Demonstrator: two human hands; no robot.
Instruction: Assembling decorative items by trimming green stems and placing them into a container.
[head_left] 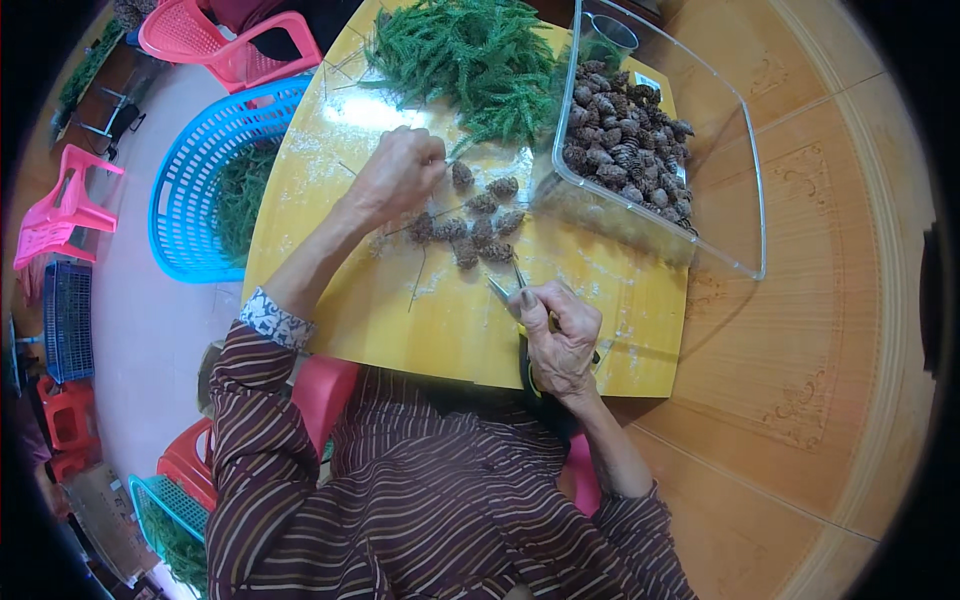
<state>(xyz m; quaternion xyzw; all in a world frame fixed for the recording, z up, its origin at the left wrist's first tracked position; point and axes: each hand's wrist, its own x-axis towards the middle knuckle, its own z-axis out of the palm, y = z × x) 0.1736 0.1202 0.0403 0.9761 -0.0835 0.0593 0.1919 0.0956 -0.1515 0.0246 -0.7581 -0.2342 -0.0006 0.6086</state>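
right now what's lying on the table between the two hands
In the head view, a small cluster of brown pine cones with thin stems lies on the yellow table between the left hand and the right hand, which holds scissors.

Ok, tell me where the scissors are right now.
In the head view, the scissors are in the right hand at the near edge of the yellow table, blades pointing toward the loose pine cones.

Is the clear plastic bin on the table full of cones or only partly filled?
Partly filled. The pine cones are heaped at the far end of the clear plastic bin, while its near end shows bare see-through bottom.
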